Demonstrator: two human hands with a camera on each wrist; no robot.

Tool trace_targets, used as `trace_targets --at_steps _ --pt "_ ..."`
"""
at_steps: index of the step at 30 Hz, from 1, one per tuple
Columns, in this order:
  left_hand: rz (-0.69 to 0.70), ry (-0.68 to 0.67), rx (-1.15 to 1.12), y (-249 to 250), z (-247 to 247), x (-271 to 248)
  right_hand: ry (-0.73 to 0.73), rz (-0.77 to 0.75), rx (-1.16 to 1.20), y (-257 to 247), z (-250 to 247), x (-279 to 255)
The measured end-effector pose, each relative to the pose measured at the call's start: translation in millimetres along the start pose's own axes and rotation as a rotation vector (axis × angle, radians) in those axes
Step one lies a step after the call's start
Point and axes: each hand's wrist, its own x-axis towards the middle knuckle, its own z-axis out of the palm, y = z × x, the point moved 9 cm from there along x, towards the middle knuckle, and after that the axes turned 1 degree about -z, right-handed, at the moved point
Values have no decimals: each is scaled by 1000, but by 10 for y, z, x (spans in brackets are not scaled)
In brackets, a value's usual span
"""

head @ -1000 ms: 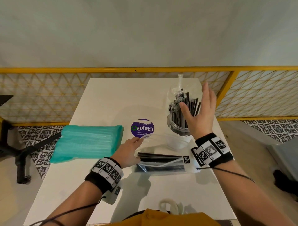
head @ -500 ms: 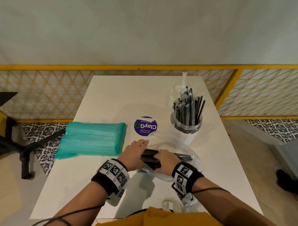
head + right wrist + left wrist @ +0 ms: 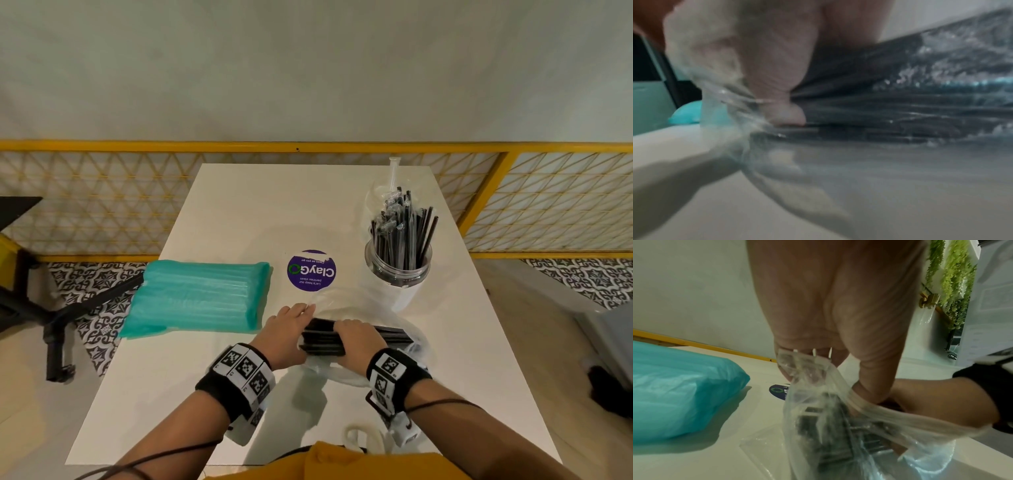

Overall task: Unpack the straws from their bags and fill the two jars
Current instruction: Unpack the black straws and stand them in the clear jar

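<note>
A clear bag [image 3: 407, 346] of black straws [image 3: 394, 334] lies on the white table [image 3: 239, 212] in front of me. My left hand [image 3: 291, 325] holds the bag's open mouth, its fingers under the film [image 3: 803, 363]. My right hand [image 3: 356, 337] is inside the bag and grips the bundle of black straws [image 3: 900, 113], thumb [image 3: 781, 100] against it. A clear jar [image 3: 399, 270] at the right holds several black straws upright. A second clear jar [image 3: 375, 198] stands behind it. A sealed teal bag of straws [image 3: 195, 298] lies at the left.
A round purple sticker [image 3: 311, 270] is on the table between the teal bag and the jars. A yellow lattice railing [image 3: 102, 205] runs behind the table. A black stand [image 3: 51, 325] is on the floor at the left.
My right hand came down from beside the jar to the clear bag and took hold of the black straws. My left hand stayed at the bag's mouth.
</note>
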Motion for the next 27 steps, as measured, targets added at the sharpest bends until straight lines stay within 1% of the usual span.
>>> trace_targets --at_steps 2,4,7,9,11,13,16,18,20,22,24,25,27 --pt "-7 8 -26 -27 -14 12 37 40 126 86 -124 -8" --pt "-4 36 -73 -41 -64 24 41 84 243 174 -232 -43" --pt "31 109 -162 -9 -209 35 63 54 333 187 -438 -127" --pt "55 123 -175 7 -255 51 120 36 403 178 -665 -211" --pt "54 91 -152 -16 -222 72 215 31 528 184 -973 -315" --pt "42 65 -116 -41 -178 87 345 34 666 188 -1360 -445" --pt "51 60 -93 -21 -167 113 560 43 921 259 -1965 -643" --pt "53 62 -104 -7 -178 134 719 10 1000 334 -2373 -768" --pt "51 65 -110 -9 -189 154 853 -27 1024 416 -2675 -853" --pt "51 60 -112 -15 -187 165 978 -16 1030 558 -2824 -897" --pt "47 53 -113 -24 -181 170 1083 22 1054 686 -2849 -916" --pt "45 52 -115 -31 -178 172 1105 30 1068 727 -2813 -898" --pt "42 56 -117 -39 -173 171 1074 45 1073 745 -2662 -806"
